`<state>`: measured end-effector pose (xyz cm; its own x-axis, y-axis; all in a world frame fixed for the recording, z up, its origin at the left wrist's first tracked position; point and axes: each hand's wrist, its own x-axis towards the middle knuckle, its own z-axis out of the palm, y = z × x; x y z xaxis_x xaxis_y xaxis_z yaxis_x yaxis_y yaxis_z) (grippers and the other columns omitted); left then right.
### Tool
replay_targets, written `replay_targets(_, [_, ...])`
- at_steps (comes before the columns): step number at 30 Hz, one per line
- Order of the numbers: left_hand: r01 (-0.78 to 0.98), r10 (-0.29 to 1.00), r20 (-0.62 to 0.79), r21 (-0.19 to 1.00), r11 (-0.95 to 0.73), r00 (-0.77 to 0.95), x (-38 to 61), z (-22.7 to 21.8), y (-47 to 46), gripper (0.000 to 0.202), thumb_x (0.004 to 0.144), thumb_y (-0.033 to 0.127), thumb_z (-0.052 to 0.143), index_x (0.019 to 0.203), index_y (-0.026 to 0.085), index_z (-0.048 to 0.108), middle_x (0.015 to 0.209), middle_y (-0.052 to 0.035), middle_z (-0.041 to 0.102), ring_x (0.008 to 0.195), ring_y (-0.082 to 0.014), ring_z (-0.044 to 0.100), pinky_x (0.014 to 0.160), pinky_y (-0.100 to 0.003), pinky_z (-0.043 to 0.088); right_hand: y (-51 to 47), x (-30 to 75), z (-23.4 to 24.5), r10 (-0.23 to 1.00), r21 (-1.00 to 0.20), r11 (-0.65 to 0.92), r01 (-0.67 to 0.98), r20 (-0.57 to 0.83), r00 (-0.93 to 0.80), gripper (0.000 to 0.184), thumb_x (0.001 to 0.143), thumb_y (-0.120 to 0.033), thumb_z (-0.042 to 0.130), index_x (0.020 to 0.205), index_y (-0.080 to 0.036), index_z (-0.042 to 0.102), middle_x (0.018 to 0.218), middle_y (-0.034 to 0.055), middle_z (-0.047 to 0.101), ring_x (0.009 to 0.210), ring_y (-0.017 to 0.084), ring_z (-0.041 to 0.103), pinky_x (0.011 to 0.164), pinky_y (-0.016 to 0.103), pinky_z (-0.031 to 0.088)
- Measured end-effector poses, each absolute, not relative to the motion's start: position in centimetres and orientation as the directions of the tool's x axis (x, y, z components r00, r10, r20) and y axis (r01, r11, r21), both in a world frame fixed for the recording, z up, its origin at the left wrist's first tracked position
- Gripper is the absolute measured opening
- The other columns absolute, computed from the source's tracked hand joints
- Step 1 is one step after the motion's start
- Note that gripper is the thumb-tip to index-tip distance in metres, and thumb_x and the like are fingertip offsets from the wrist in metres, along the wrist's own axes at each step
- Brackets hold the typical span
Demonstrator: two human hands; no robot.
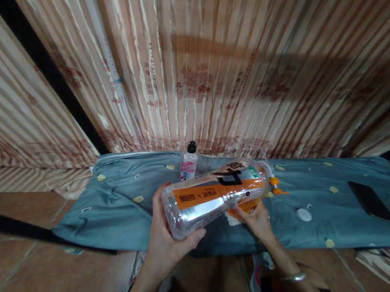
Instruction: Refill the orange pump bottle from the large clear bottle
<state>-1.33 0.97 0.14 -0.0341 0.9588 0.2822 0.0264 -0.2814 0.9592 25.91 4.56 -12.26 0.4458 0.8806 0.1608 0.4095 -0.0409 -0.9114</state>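
curtain (204, 57) hangs behind the cloth (334, 204); over the cloth's near edge a clear bottle (216, 196) lies sideways, mid-handling by the look of it, and any turn next calls for a firm hold. left hand (165, 244) is wrapped shut round its base, right hand (258, 219) pinches underneath near the neck; small bottle (189, 163) stands on the cloth just behind, phone (371, 201) far right.

Looks like a room in a home, prob. a living/bedroom: striped satin curtains (204, 57) across the back, table (335, 213) w/ a blue patterned cloth (124, 209), reddish tiled floor (36, 284).
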Motion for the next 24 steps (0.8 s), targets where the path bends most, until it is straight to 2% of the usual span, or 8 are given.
replay_targets(7, [-0.004,0.958,0.285,0.958,-0.285,-0.036,-1.24,0.01,0.93,0.093,0.062,0.036,0.088,0.138,0.020,0.036,0.125,-0.0131,0.067,0.117,-0.0315,0.072,0.100,-0.043,0.059,4.48,25.96,-12.13,0.895,-0.919,-0.045,0.392,0.138,0.425,0.063,0.058,-0.063,0.083,0.100,-0.018,0.065,0.096,0.0149,0.080,0.088,0.036,0.077,0.087,0.053,0.061])
replay_targets(17, [0.004,0.954,0.298,0.954,-0.298,-0.031,-1.25,-0.08,0.95,0.093,0.063,0.034,0.088,0.139,0.020,0.036,0.124,-0.0129,0.068,0.114,-0.0307,0.073,0.098,-0.042,0.060,4.51,25.56,-11.64,0.876,-0.928,-0.047,0.371,0.140,0.462,0.060,0.056,-0.061,0.083,0.096,-0.019,0.066,0.093,0.0141,0.080,0.087,0.036,0.077,0.085,0.053,0.062])
replay_targets(24, [-0.006,0.958,0.286,0.958,-0.287,-0.032,-1.23,0.02,0.94,0.094,0.062,0.034,0.088,0.138,0.020,0.036,0.124,-0.0133,0.067,0.116,-0.0331,0.072,0.098,-0.045,0.059,4.62,25.85,-12.28,0.866,-0.917,-0.048,0.396,0.159,0.475,0.065,0.054,-0.065,0.083,0.097,-0.019,0.066,0.095,0.0147,0.080,0.089,0.037,0.077,0.085,0.054,0.062])
